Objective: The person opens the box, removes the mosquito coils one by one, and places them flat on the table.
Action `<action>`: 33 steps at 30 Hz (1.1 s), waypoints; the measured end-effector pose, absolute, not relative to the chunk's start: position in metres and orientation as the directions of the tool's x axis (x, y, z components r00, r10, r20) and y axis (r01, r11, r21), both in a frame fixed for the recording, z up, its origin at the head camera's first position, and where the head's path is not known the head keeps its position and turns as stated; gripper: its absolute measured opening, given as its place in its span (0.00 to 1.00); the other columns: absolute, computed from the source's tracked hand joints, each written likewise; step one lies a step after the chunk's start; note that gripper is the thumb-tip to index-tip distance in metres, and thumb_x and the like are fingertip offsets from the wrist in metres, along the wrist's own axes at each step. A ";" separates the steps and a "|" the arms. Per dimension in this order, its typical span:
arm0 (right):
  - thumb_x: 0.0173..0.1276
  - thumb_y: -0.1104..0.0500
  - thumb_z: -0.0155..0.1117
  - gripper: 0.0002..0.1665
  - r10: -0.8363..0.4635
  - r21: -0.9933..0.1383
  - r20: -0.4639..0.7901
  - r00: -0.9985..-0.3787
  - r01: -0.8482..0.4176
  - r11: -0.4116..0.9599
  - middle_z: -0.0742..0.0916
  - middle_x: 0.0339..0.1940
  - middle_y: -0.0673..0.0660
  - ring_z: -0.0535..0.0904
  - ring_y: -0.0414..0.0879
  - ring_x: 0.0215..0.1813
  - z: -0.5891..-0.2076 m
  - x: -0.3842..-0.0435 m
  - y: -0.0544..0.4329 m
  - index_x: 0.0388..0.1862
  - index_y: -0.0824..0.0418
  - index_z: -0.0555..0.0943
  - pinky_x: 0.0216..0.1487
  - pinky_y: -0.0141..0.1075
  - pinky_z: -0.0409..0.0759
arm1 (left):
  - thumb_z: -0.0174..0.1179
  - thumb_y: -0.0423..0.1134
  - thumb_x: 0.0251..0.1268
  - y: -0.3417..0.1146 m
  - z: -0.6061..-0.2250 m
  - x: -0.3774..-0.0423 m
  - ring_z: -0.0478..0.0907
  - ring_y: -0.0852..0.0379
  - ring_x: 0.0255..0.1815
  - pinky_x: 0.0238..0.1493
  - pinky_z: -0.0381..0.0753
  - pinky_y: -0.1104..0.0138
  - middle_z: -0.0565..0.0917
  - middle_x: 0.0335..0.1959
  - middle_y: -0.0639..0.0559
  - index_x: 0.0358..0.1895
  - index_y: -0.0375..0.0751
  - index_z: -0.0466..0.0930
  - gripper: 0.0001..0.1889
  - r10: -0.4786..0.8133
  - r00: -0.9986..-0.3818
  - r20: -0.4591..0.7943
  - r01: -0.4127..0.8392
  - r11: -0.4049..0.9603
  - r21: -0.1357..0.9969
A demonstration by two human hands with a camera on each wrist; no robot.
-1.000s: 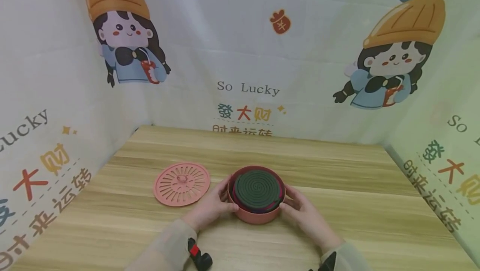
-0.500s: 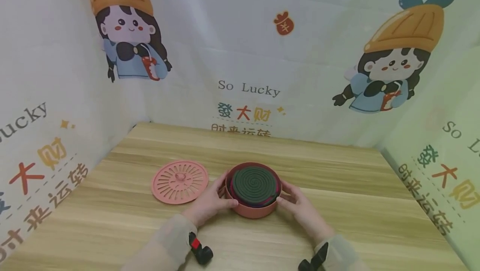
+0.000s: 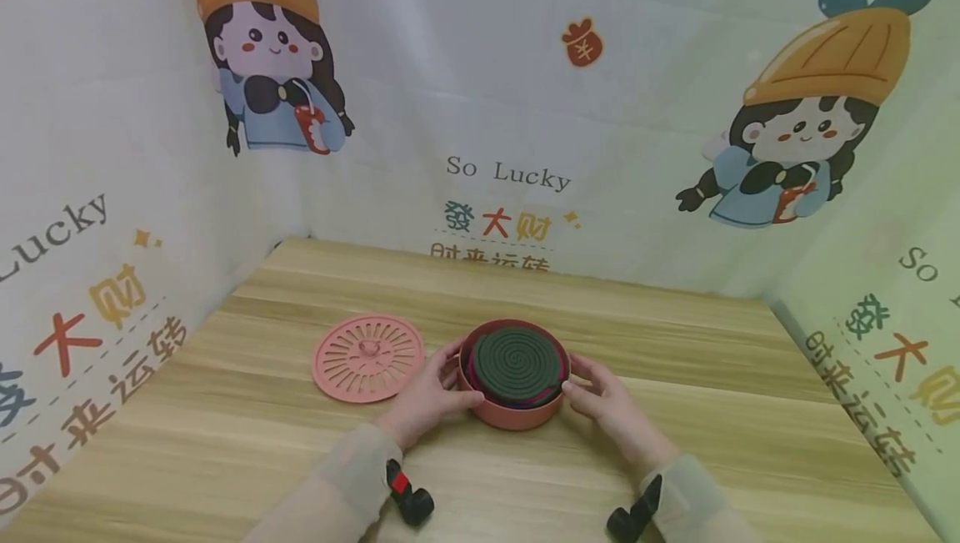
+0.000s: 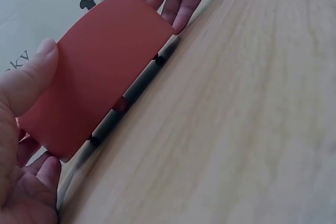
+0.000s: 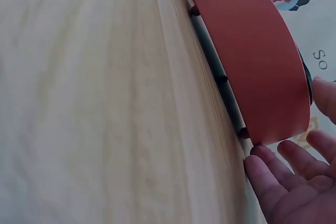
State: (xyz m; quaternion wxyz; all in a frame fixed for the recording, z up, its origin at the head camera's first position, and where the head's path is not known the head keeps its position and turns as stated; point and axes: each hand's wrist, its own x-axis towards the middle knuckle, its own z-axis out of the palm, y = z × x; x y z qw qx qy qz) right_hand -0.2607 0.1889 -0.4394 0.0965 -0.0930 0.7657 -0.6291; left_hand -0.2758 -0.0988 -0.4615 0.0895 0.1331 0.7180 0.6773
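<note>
A round pink mosquito coil holder [image 3: 513, 419] stands on the table, with a green mosquito coil [image 3: 516, 362] lying flat inside it. Something magenta and dark shows beneath the coil. My left hand [image 3: 423, 399] holds the holder's left side, thumb near the front rim and fingers around the wall. On the opposite side, my right hand [image 3: 618, 409] holds the wall, with its thumb near the rim. Small feet [image 4: 93, 140] show under the holder in the left wrist view. To the left lies its slotted pink lid [image 3: 367, 359] with a small knob.
The wooden table [image 3: 720, 426] reaches back to a printed cloth [image 3: 390, 101] hanging behind it and at both sides. A small black camera [image 3: 412, 503] is strapped to my left wrist, and another camera [image 3: 630, 520] to my right wrist.
The head view shifts slightly. Both hands stay on the holder, and it keeps its place beside the lid.
</note>
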 end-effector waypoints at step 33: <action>0.69 0.54 0.62 0.30 -0.254 -0.792 -0.006 -0.967 -0.151 0.592 0.71 0.67 0.66 0.62 0.61 0.70 -0.401 -0.316 0.142 0.65 0.69 0.72 0.71 0.55 0.61 | 0.74 0.43 0.50 -0.100 -0.463 -0.276 0.60 0.49 0.72 0.72 0.61 0.58 0.66 0.71 0.47 0.74 0.47 0.59 0.46 0.273 -0.961 0.054 0.092 0.129 0.987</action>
